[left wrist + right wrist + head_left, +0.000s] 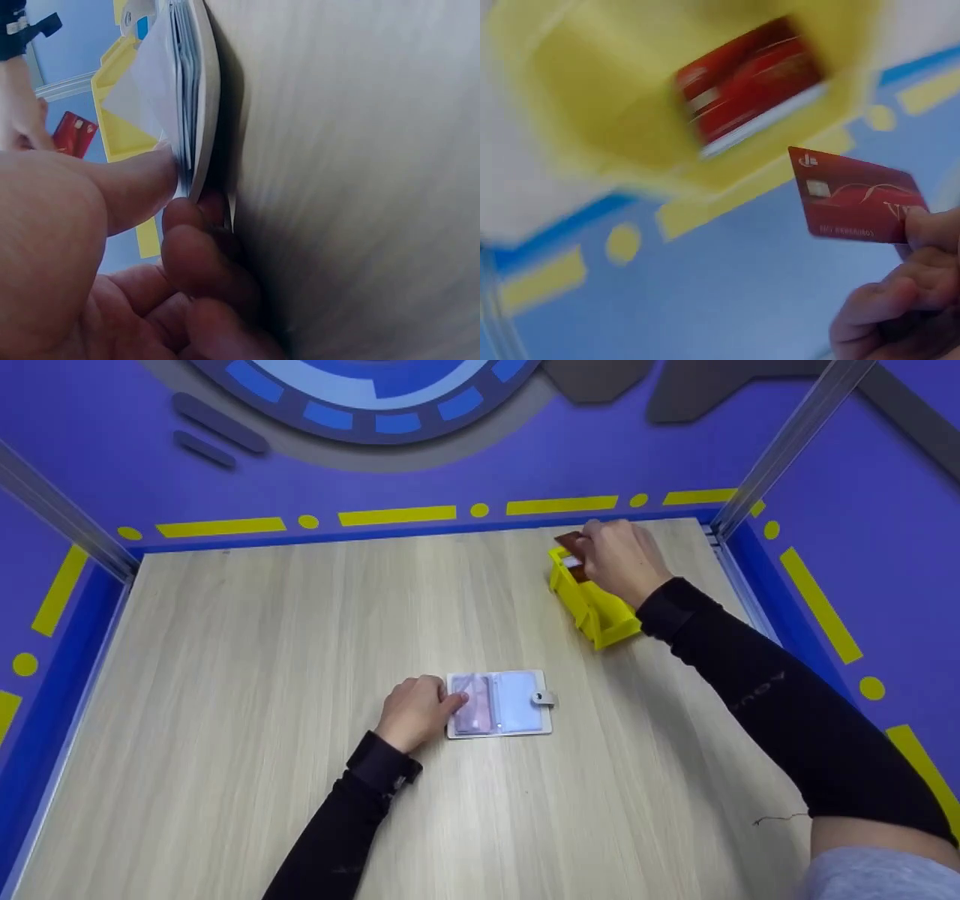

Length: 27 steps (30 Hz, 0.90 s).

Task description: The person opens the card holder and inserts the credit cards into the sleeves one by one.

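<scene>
My right hand (621,556) pinches a red bank card (862,196) by one end, thumb on its printed face, above the back of a yellow bin (611,634). Inside that bin lies another red card (750,82), with a white edge below it. An opened card holder (519,703) with clear plastic sleeves and a snap strap lies on the table. At its left edge, my left hand (414,711) grips the cover and sleeves. The left wrist view shows the thumb on the sleeves and curled fingers (202,259) at the cover's underside. A pinkish card shows through the left sleeve.
The wooden table (300,622) is bounded by blue panels (420,487) with yellow markings at the back and sides. Metal posts (795,442) stand at the back corners. The bin sits near the table's back right corner.
</scene>
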Tool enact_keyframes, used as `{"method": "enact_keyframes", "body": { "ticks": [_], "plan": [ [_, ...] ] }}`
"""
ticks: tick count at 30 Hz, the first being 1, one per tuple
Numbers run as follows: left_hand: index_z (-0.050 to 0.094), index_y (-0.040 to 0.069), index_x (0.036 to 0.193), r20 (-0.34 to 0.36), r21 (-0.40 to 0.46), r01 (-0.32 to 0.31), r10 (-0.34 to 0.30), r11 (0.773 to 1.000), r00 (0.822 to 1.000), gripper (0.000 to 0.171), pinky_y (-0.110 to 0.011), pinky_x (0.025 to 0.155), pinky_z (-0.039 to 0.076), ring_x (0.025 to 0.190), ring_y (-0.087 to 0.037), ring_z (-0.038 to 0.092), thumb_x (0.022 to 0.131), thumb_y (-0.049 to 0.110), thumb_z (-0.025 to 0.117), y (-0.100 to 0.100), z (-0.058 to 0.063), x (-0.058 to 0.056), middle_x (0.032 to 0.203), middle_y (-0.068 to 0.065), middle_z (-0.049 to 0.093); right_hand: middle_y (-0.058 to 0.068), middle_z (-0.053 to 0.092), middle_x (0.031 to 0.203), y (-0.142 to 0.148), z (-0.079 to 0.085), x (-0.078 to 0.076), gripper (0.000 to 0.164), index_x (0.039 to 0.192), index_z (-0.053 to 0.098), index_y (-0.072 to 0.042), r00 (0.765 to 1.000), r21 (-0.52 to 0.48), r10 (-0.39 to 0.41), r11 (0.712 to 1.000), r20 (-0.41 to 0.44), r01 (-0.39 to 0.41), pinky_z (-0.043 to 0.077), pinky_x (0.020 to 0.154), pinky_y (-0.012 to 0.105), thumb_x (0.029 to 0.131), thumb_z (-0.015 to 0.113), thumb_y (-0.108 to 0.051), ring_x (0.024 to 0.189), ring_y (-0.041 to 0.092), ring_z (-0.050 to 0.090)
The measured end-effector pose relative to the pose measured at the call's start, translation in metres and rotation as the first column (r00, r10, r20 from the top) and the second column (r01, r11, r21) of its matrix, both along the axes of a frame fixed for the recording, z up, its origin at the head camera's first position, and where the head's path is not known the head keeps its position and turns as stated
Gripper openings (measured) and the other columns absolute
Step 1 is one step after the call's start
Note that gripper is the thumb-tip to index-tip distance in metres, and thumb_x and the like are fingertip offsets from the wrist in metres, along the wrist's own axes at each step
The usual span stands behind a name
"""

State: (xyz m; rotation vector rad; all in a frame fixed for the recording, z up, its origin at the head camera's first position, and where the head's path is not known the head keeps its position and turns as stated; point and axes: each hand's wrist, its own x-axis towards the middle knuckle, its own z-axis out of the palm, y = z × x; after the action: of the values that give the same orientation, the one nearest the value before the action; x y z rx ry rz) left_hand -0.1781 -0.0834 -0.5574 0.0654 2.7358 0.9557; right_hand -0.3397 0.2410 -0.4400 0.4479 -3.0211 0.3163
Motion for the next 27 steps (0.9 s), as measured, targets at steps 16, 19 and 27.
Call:
{"method": "enact_keyframes", "body": {
  "ticks": [16,19,27],
  "plan": [
    [0.058,0.016,0.072,-0.005,-0.006,-0.009,0.009,1.000,1.000,0.046,-0.033,0.058,0.037,0.063,-0.018,0.050,0.104,0.044,0.076,0.000,0.000,0.000,0.068,0.003,0.053,0.004,0.074,0.093,-0.074,-0.039,0.097,0.022,0.100,0.081,-0.012,0.809,-0.345,0.132,0.934,0.573,0.092,0.048,0.065,0.029,0.110,0.064,-0.022,0.076,0.017,0.061],
    [0.058,0.016,0.073,0.012,-0.005,-0.012,0.012,1.000,1.000,0.045,-0.033,0.058,0.038,0.062,-0.018,0.051,0.104,0.044,0.076,0.001,0.000,0.000,0.069,0.003,0.054,-0.001,0.070,0.084,-0.078,-0.057,0.100,0.022,0.092,0.081,-0.012,0.773,-0.315,0.116,0.942,0.624,0.113,0.044,0.062,0.027,0.107,0.067,-0.021,0.073,0.014,0.057],
    [0.058,0.015,0.073,0.009,-0.010,-0.009,0.009,1.000,1.000,0.045,-0.033,0.058,0.038,0.063,-0.018,0.052,0.104,0.042,0.076,0.002,0.001,0.001,0.069,0.003,0.054,-0.009,0.049,0.059,-0.085,-0.081,0.104,0.044,0.065,0.066,-0.017,0.800,-0.195,0.090,0.980,0.593,0.035,0.038,0.062,0.029,0.106,0.070,-0.030,0.063,0.013,0.050]
  ]
}}
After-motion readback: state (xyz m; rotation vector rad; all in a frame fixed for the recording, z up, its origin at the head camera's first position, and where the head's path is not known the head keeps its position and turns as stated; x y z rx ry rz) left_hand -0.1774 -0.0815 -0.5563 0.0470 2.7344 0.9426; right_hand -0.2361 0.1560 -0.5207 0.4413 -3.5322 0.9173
